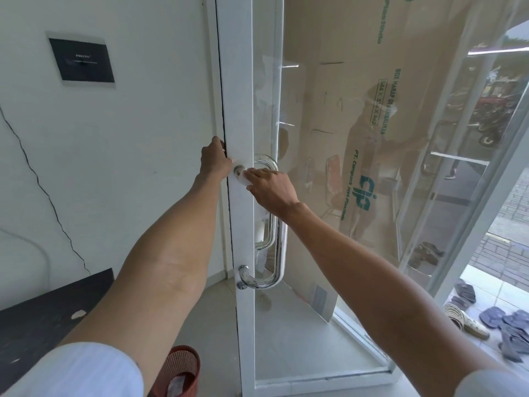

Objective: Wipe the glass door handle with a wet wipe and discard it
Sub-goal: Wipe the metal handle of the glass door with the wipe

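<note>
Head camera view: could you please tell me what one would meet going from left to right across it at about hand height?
Cracked wall → left hand on the door edge → white door frame → right hand pressing the wipe at the handle top → cardboard sheet behind the glass.

door handle [279, 242]: polished metal tube, mirror-glossy, smooth, centre of the frame
wet wipe [245, 179]: soft white cloth-like sheet, matt, under the right hand [272, 191] at the handle's top mount
door frame [239, 110]: white painted, slightly grainy, matt
door pane [329, 325]: clear glass, glossy, with reflections
cardboard [329, 67]: brown paperboard behind the glass, matt, green print
wall [128, 167]: white plaster, matt, with a thin dark crack at left
wall panel [82, 60]: black face, dull sheen, pale metallic rim, upper left
basket [179, 371]: red plastic mesh, bottom centre
sleeves [94, 371]: white cloth, fine ribbed weave, bottom corners
floor [211, 325]: pale tiles, smooth
</note>
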### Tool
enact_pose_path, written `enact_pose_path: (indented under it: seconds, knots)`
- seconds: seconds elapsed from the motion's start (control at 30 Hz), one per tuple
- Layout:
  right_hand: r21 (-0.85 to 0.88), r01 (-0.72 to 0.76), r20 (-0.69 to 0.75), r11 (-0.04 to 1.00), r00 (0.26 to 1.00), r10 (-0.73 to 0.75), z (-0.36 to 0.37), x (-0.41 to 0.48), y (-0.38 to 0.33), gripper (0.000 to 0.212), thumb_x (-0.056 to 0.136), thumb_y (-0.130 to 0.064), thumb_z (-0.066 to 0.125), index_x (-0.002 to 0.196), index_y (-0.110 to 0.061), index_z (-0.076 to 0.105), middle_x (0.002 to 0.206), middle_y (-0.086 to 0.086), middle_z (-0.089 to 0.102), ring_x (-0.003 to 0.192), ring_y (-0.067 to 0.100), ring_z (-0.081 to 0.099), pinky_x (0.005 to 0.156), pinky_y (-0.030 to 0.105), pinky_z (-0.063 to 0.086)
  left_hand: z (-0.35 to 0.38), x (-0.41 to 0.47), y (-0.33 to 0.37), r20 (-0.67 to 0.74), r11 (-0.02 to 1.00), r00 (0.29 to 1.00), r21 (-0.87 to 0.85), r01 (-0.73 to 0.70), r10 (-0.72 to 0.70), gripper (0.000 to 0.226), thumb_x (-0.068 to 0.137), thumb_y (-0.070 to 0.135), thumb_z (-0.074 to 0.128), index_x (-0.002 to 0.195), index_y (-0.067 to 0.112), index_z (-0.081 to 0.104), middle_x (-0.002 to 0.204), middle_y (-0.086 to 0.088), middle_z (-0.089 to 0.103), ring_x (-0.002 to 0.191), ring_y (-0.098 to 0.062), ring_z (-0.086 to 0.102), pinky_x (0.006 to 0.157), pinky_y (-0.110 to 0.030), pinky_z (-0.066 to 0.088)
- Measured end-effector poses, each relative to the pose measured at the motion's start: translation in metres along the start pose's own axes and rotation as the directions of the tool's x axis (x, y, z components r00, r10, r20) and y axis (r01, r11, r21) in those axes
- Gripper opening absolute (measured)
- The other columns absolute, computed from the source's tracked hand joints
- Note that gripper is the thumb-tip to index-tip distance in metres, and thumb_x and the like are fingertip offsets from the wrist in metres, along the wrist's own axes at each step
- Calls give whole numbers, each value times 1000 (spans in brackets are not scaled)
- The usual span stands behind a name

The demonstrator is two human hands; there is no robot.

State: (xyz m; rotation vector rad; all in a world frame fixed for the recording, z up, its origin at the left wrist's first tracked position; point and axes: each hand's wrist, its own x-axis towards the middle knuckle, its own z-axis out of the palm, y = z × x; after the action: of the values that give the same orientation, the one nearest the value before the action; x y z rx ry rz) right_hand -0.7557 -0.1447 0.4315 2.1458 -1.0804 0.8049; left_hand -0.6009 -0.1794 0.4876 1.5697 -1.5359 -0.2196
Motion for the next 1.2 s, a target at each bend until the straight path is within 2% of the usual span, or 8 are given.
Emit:
enact_pose_path:
  seconds: [0.13,0.37,0.53,0.7,0.8,0.93,1.07,1.2]
  knots:
    - [-10,-30,8,999,1000,30,3,2,0,25,82,-20,70,104,-11,64,95,2,72,81,29,69,57,36,52,3,6,1,16,999,1000,23,27,-27,41,86,5,68,122,3,48,122,-20,56,111,-35,58,92,-37,50]
    - [19,-108,-246,994,963,109,8,-37,24,45,71,-21,83,113,-10,68,106,1,74,89,20,72,55,27,54,9,8,0,-4,998,999,42,54,-54,39,88,3,64,123,2,47,124,-21,53,111,-35,56,88,-37,49]
    - [-2,-162,-163,987,974,159,7,-32,23,44,72,-23,81,113,-13,67,102,-2,74,82,22,72,50,26,48,12,9,2,-16,997,998,41,65,-65,38,87,2,63,122,2,48,123,-21,54,110,-36,57,88,-38,50]
    - [-81,-94,-73,992,993,88,7,-14,17,25,74,-10,73,99,-11,66,78,0,69,69,26,68,46,29,44,15,10,-1,-32,996,996,16,84,-84,37,87,3,63,121,4,48,121,-19,57,108,-35,59,86,-37,50]
    - [-45,-75,-90,996,993,71,8,-15,19,35,71,-14,79,104,-9,67,82,2,71,68,27,69,46,30,46,16,9,-2,-41,997,996,-8,80,-80,37,85,4,64,120,4,50,118,-18,60,107,-33,59,82,-35,51]
    - [127,-250,-171,960,948,270,10,-36,21,42,77,-23,78,115,-10,65,99,5,74,71,33,69,52,30,47,16,10,-3,-46,998,997,-3,65,-65,37,85,5,65,119,3,51,118,-18,61,108,-33,58,83,-34,48]
    - [359,-511,-97,781,811,576,14,-60,11,44,85,-33,70,124,-14,62,97,13,74,77,36,69,65,37,51,15,8,-3,-59,999,997,25,45,-43,38,86,6,64,121,3,50,120,-19,61,113,-33,55,90,-36,48]
    - [411,-611,-32,676,732,681,10,-63,-1,44,87,-33,68,125,-12,61,97,15,74,81,34,68,70,36,50,14,4,-4,-77,999,997,44,20,-16,38,87,7,65,122,2,51,119,-19,62,117,-33,52,92,-37,46]
